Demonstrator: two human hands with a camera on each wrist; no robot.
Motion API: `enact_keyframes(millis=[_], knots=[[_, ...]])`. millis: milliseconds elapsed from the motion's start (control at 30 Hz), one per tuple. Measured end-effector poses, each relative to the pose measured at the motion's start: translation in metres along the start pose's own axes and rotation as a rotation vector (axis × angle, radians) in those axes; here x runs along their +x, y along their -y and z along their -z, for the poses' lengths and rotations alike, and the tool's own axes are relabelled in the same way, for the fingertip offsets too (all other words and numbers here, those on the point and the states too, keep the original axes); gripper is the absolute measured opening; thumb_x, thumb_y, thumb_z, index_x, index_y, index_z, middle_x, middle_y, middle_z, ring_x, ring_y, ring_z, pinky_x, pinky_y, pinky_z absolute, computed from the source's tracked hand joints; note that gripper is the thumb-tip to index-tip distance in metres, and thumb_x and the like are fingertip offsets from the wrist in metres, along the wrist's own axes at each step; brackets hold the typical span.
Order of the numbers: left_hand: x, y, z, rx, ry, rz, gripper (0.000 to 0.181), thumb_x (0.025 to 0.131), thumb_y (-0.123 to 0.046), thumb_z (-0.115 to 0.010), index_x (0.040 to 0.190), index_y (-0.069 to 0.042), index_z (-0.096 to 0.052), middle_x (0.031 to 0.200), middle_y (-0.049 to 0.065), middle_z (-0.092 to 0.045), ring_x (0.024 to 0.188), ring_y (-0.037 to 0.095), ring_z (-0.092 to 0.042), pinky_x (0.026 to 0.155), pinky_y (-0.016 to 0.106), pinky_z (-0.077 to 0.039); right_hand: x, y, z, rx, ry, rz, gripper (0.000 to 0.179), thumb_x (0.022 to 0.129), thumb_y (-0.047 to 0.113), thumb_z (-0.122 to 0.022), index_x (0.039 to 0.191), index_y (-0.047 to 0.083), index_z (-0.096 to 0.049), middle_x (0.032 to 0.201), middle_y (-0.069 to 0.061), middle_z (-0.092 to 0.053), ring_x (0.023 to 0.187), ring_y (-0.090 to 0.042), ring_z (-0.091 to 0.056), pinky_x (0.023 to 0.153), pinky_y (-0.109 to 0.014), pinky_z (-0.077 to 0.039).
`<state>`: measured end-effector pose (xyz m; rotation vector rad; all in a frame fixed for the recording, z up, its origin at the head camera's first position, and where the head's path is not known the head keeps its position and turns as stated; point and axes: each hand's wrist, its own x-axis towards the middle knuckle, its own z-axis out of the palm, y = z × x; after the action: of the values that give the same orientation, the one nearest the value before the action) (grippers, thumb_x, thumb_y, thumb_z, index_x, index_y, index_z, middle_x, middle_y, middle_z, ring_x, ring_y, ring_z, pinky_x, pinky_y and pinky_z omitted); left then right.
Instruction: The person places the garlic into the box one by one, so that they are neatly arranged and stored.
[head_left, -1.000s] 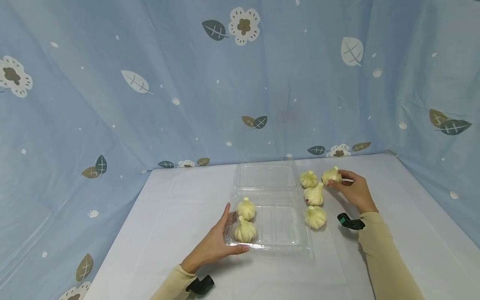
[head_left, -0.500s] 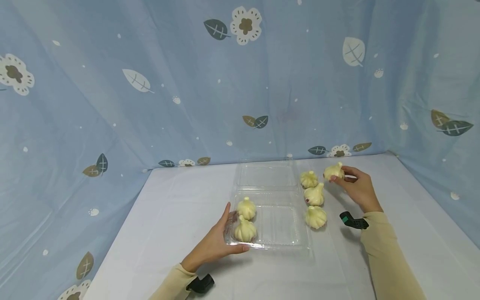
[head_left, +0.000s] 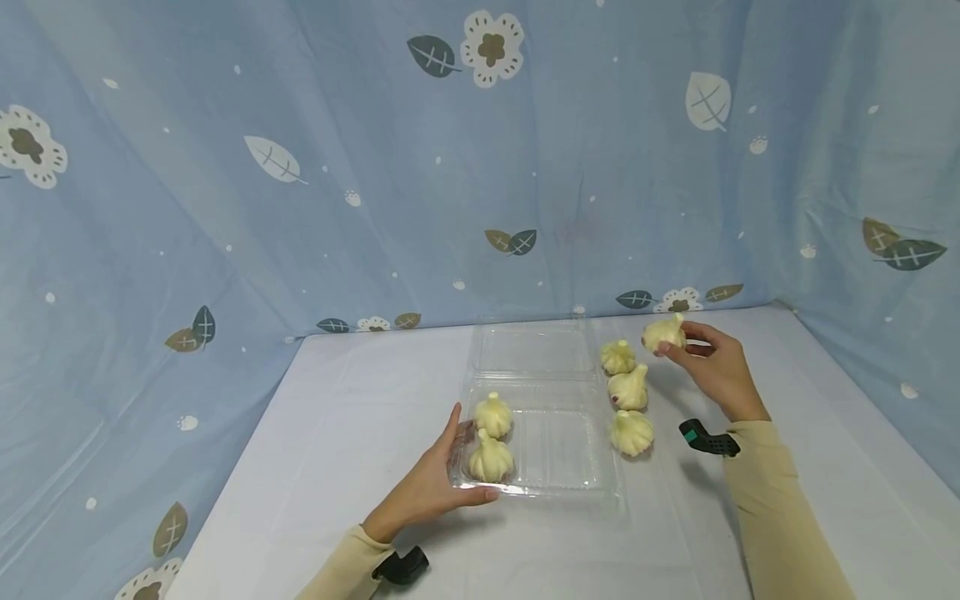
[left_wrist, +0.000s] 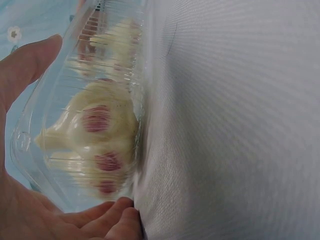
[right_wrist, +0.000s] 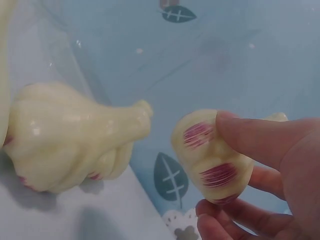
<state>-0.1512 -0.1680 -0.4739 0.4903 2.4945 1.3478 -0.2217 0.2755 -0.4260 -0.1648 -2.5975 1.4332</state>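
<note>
The left grip (head_left: 423,490) curls round the near left corner of a clear, thin-walled plastic box (head_left: 558,450), whose lid (head_left: 534,350) is folded open towards the far edge of the white-cloth counter (head_left: 367,408). Two garlic bulbs (head_left: 491,458) sit in the box along its left side. Just right of it, three loose bulbs (head_left: 628,390) form a row from far to near. Towards the counter's far right corner, a raised bulb (head_left: 663,335), glossy, cream-yellow, lobed and short-stemmed, with streaky purple-red patches, is pinched between thumb and fingers by the right grip (head_left: 718,371)
</note>
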Motion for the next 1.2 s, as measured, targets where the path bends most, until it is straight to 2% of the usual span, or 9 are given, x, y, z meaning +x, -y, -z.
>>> enact_keyframes(millis=[200, 400, 500, 667, 900, 1100, 1200], knots=[[0.000, -0.001, 0.000, 0.001, 0.000, -0.002, 0.136, 0.076, -0.046, -0.091, 0.167, -0.012, 0.004, 0.169, 0.006, -0.033, 0.158, 0.028, -0.030, 0.127, 0.058, -0.025, -0.002, 0.010, 0.003, -0.020, 0.008, 0.017, 0.083, 0.097, 0.056, -0.065, 0.158, 0.006, -0.040, 0.153, -0.027, -0.048, 0.133, -0.046, -0.051, 0.097, -0.056, -0.051], [0.000, 0.002, -0.002, 0.004, -0.001, 0.003, 0.136, 0.076, -0.046, -0.091, 0.168, -0.012, 0.004, 0.169, 0.005, -0.033, 0.158, 0.028, -0.031, 0.127, 0.058, -0.026, -0.008, 0.021, 0.005, -0.032, 0.031, 0.044, 0.081, 0.097, 0.055, -0.066, 0.157, 0.006, -0.042, 0.154, -0.023, -0.050, 0.129, -0.038, -0.054, 0.085, -0.027, -0.050], [-0.001, 0.003, -0.003, 0.006, 0.001, 0.005, 0.135, 0.077, -0.045, -0.091, 0.168, -0.013, 0.004, 0.169, 0.005, -0.034, 0.158, 0.028, -0.032, 0.127, 0.058, -0.027, -0.011, 0.027, 0.006, -0.033, 0.046, 0.056, 0.081, 0.097, 0.055, -0.067, 0.157, 0.006, -0.043, 0.156, -0.022, -0.048, 0.129, -0.037, -0.054, 0.082, -0.020, -0.048], [0.000, 0.001, -0.001, 0.005, -0.003, -0.002, 0.136, 0.076, -0.047, -0.091, 0.168, -0.013, 0.004, 0.169, 0.004, -0.033, 0.158, 0.027, -0.031, 0.127, 0.058, -0.026, -0.014, 0.039, 0.006, -0.042, 0.055, 0.090, 0.079, 0.096, 0.054, -0.069, 0.156, 0.008, -0.045, 0.157, -0.021, -0.047, 0.128, -0.039, -0.057, 0.082, -0.024, -0.050], [0.000, -0.002, 0.000, 0.003, -0.006, -0.005, 0.137, 0.075, -0.046, -0.092, 0.168, -0.013, 0.003, 0.169, 0.004, -0.033, 0.158, 0.026, -0.031, 0.127, 0.058, -0.026, -0.021, 0.056, 0.004, -0.034, 0.060, 0.122, 0.074, 0.095, 0.050, -0.072, 0.152, 0.007, -0.050, 0.153, -0.021, -0.051, 0.123, -0.037, -0.061, 0.077, -0.015, -0.050], [0.000, -0.001, 0.001, 0.002, -0.003, -0.006, 0.137, 0.075, -0.046, -0.092, 0.168, -0.013, 0.003, 0.169, 0.004, -0.034, 0.158, 0.026, -0.032, 0.127, 0.057, -0.025, -0.028, 0.068, 0.002, -0.033, 0.074, 0.163, 0.070, 0.095, 0.046, -0.073, 0.150, 0.007, -0.052, 0.152, -0.021, -0.052, 0.123, -0.041, -0.063, 0.086, -0.026, -0.054], [0.000, -0.002, 0.001, -0.003, -0.001, -0.007, 0.136, 0.075, -0.046, -0.092, 0.168, -0.013, 0.003, 0.169, 0.004, -0.033, 0.158, 0.026, -0.032, 0.127, 0.057, -0.026, -0.030, 0.074, 0.000, -0.024, 0.084, 0.185, 0.067, 0.096, 0.043, -0.074, 0.149, 0.007, -0.053, 0.150, -0.021, -0.053, 0.122, -0.041, -0.065, 0.087, -0.021, -0.053]])
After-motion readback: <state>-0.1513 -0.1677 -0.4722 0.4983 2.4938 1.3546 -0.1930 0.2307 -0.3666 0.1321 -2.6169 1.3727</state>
